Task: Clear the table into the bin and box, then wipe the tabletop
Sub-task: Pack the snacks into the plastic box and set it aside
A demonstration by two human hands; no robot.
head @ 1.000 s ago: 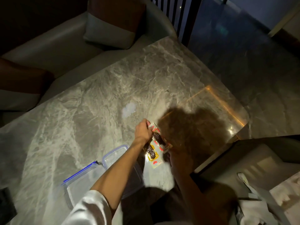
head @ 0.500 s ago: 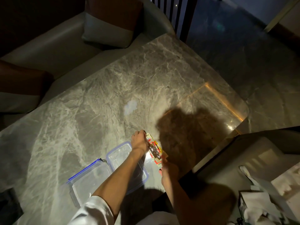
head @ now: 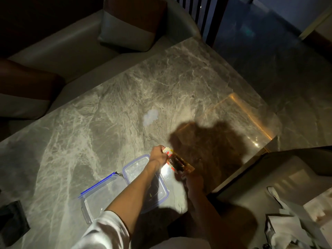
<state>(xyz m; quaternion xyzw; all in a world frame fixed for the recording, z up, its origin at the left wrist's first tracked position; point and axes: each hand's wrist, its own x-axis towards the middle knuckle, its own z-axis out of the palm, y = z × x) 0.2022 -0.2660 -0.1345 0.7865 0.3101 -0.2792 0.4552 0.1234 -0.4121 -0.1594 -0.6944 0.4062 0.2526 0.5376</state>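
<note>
A broad slab of grey marble veined in white, the table (head: 107, 123) fills most of the view, polished enough to throw back glare. At eleven o'clock a pale leather sofa (head: 59, 49) curves along its far edge. At six o'clock lies a clear plastic box (head: 97, 200), rectangular with rounded corners, and its blue-rimmed lid (head: 136, 168) just beside it. Above the lid, the left hand (head: 159, 155) pinches the top end of a glossy snack packet (head: 177, 161), red and yellow with a dark window. The right hand (head: 194, 180), in shadow, grips the packet's lower end. At twelve o'clock a small whitish smear (head: 150, 116) dulls the stone.
</note>
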